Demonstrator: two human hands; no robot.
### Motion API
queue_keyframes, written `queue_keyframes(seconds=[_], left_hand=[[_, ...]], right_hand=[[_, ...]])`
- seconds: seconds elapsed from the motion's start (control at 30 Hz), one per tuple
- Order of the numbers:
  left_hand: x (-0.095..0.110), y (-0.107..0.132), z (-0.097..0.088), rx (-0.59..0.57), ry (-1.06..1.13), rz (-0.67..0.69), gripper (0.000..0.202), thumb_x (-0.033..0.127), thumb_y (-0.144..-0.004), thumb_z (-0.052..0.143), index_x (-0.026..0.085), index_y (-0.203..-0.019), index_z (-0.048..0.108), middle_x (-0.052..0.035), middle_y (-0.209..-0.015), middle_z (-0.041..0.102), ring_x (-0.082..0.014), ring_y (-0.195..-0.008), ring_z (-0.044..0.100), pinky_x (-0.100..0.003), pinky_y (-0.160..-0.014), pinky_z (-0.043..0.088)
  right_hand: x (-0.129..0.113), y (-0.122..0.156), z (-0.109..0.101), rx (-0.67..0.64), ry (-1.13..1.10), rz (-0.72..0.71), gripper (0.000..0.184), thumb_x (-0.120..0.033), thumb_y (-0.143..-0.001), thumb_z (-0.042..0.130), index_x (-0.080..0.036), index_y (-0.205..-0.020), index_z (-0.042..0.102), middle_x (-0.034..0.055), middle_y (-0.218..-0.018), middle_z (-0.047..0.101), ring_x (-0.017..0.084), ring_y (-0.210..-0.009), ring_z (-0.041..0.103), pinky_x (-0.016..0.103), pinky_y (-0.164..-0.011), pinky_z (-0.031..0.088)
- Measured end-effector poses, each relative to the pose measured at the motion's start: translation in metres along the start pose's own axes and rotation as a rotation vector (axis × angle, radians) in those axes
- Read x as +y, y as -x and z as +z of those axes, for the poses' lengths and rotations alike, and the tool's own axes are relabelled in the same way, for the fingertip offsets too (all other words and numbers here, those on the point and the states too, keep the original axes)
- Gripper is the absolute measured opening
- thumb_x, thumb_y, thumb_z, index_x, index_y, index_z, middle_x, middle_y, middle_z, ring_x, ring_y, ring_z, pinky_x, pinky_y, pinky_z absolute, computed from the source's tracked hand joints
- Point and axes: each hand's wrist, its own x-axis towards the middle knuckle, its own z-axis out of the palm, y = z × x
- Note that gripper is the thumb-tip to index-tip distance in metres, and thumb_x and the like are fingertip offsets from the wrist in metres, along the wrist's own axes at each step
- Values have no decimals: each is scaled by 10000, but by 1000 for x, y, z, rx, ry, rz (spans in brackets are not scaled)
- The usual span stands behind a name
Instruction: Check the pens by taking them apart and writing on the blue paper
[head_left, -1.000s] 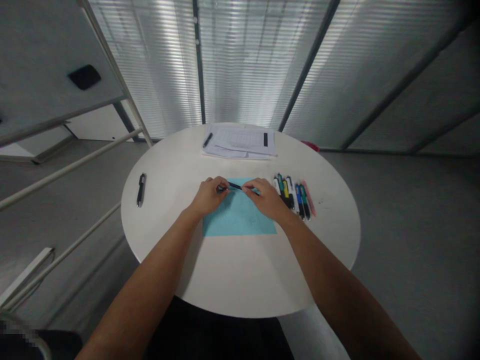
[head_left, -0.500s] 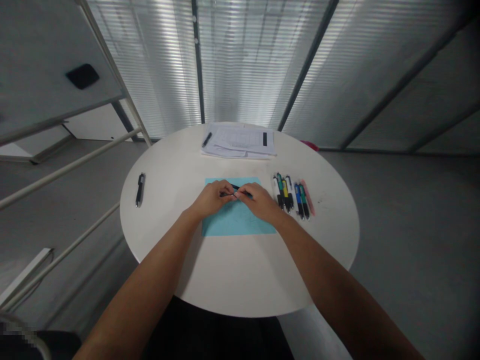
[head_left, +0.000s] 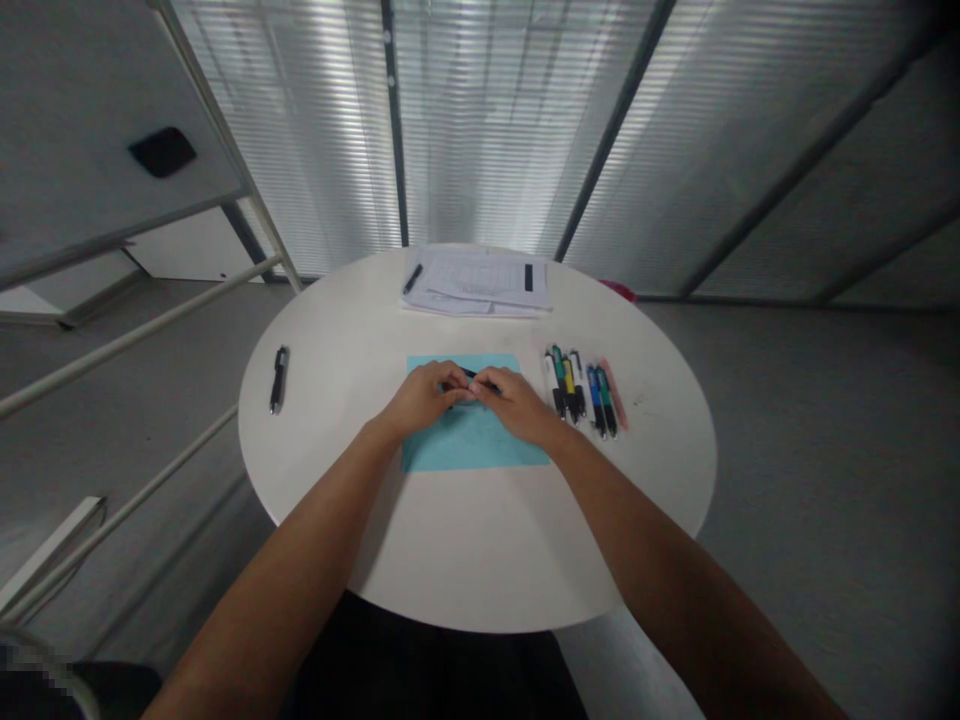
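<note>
The slim, dark, rod-shaped pen piece (head_left: 469,373) lies over the twelve o'clock part of the light-blue rectangular paper sheet (head_left: 472,447), its long axis running roughly from ten to four o'clock. The person's bare right hand (head_left: 512,398) is nearer, its thumb and fingers pinching the piece's four o'clock end. The bare left hand (head_left: 429,396) meets it from nine o'clock, fingers curled inward; whether they grip anything cannot be told.

two hands (head_left: 429,400) (head_left: 516,405) (one blue sheet (head_left: 469,447))
</note>
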Motion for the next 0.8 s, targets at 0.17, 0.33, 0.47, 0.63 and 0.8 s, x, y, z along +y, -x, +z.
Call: queue_keyframes(seconds=[0.17,0.33,0.47,0.63,0.8], left_hand=[[0,-1,1,23,55,-52,168,328,-770,693,168,-808,660,-26,-788,681,-128,-715,591,-267,-697,457],[1,-1,1,53,134,-102,176,332,-750,702,163,-764,658,-19,-738,678,-125,-666,574,-265,-649,442],[2,-2,0,68,171,-131,175,322,-738,705,158,-740,645,-21,-722,676,-127,-650,573,-267,-636,440],[-5,-4,-12,223,72,-108,177,342,-747,683,170,-761,640,-28,-763,685,-148,-710,597,-286,-713,456],[-13,-3,-18,169,-309,-85,145,341,-789,650,212,-850,676,-34,-820,699,-186,-801,593,-339,-814,437]], right_hand=[[5,0,2,-15,-31,10,275,-424,-950,429,-208,-848,566,16,-804,608,178,-821,528,317,-776,370],[7,0,3,-12,-6,-13,270,-425,-960,400,-208,-864,530,16,-796,575,175,-785,510,315,-742,365],[8,1,2,-16,22,-14,235,-391,-962,392,-212,-865,509,10,-776,555,172,-766,503,310,-728,367],[8,1,-4,4,45,6,186,-329,-961,399,-206,-875,509,7,-754,547,164,-739,499,293,-687,368],[9,0,-3,-39,140,-65,129,-305,-917,535,-199,-886,602,35,-832,632,180,-825,540,319,-765,372]])
